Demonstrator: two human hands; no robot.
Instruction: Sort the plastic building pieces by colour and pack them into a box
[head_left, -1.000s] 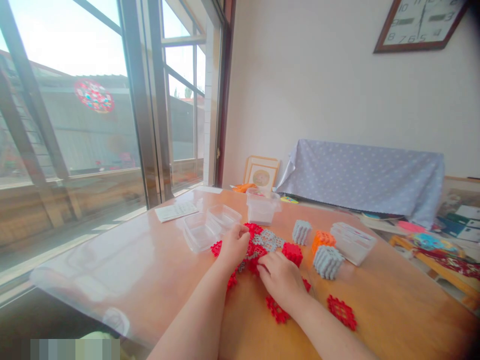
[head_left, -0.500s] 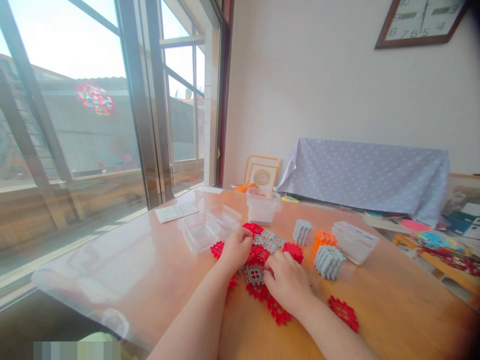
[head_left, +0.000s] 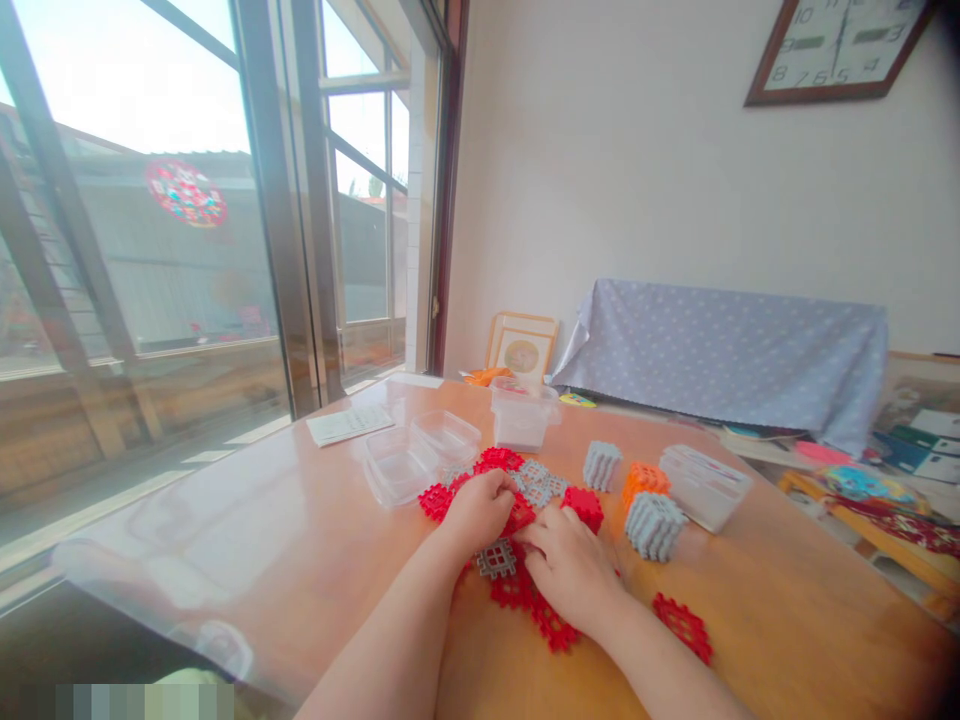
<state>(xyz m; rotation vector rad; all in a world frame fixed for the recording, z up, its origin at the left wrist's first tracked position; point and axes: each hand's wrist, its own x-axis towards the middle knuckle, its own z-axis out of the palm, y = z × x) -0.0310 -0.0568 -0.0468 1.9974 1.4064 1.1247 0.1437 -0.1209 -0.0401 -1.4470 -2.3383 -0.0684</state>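
Note:
Red and grey plastic interlocking lattice tiles are joined into a flat piece on the table. My left hand (head_left: 480,512) is closed over its middle, fingertips pinched at a red tile (head_left: 520,514). Across from it, my right hand (head_left: 571,560) bends its fingers onto the near edge of that tile; the exact contact is hidden. A dark grey tile (head_left: 496,559) lies just below my left hand, slightly turned. Light grey tiles (head_left: 540,484) show beyond my fingers, and more red tiles (head_left: 553,627) run toward me under my right hand.
Stacks of red tiles (head_left: 583,508), orange tiles (head_left: 645,484) and grey tiles (head_left: 655,526) stand to the right, with another grey stack (head_left: 602,466) behind. A loose red tile (head_left: 682,628) lies nearer. Clear plastic containers (head_left: 519,425) and a paper sheet (head_left: 349,425) are farther back.
My left hand has moved a little right and down, closer to my right hand, covering more of the red tile. The dark grey tile has shifted slightly and turned. The camera view has moved slightly.

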